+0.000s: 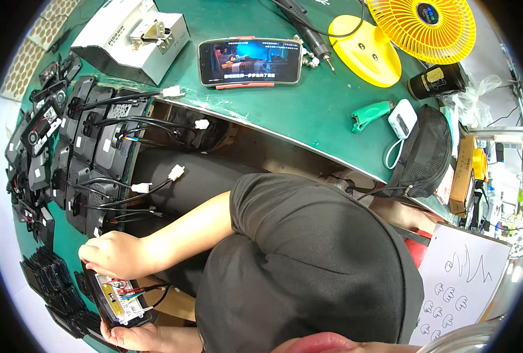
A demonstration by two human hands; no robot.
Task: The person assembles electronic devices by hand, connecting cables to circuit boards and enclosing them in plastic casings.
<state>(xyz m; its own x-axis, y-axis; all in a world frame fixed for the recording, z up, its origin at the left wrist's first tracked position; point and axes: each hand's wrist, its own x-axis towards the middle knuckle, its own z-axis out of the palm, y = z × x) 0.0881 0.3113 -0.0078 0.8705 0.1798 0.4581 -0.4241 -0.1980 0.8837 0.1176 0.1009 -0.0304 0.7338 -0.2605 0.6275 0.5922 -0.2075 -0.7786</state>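
At the far left of the frame, black housings [90,147] lie in rows on the green tabletop [308,112], their black leads ending in white plugs [176,172]. Below them, at lower left, sits a stack of black covers [49,276]. The left hand [113,254] rests on the top end of an open black module [117,300], fingers curled down onto it beside its red and black wires. The right hand [135,336], at the bottom edge, cups the module from underneath, its grip closed on the lower end. Toward upper centre a phone [251,61] lies with its screen lit. At upper right stands a yellow fan [417,26], with a black pouch [426,154] below it.
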